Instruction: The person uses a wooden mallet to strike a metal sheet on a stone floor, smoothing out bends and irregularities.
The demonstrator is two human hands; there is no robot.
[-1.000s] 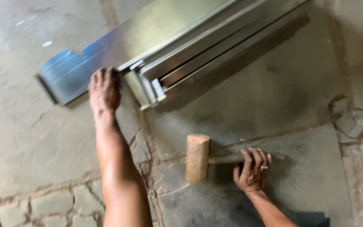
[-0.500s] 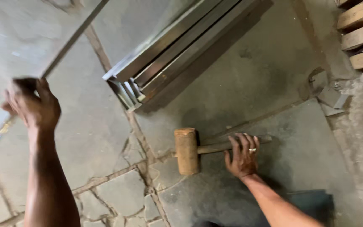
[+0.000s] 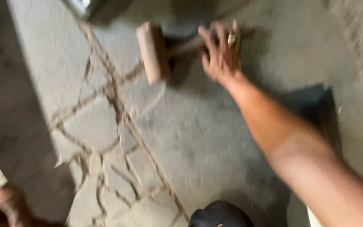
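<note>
The right hand (image 3: 221, 52) lay over the handle of a wooden mallet (image 3: 153, 52) on the cracked concrete floor (image 3: 198, 138), fingers spread and curled loosely across the shaft rather than clenched; a ring showed on one finger. The mallet's pale block head sat just left of that hand, near the top of the view, with the handle mostly hidden beneath the fingers. The left hand (image 3: 3, 210) appeared only as a blurred shape at the bottom-left corner, and whether it was open or holding anything could not be told. A corner of sheet metal (image 3: 85, 7) showed at the top edge, apart from the mallet. A dark rounded object (image 3: 220, 214) sat at the bottom edge. To take up the mallet well, the fingers probably needed to wrap fully round the shaft, well back from the head, since a loose hold on a heavy head would likely let it twist or slip.
</note>
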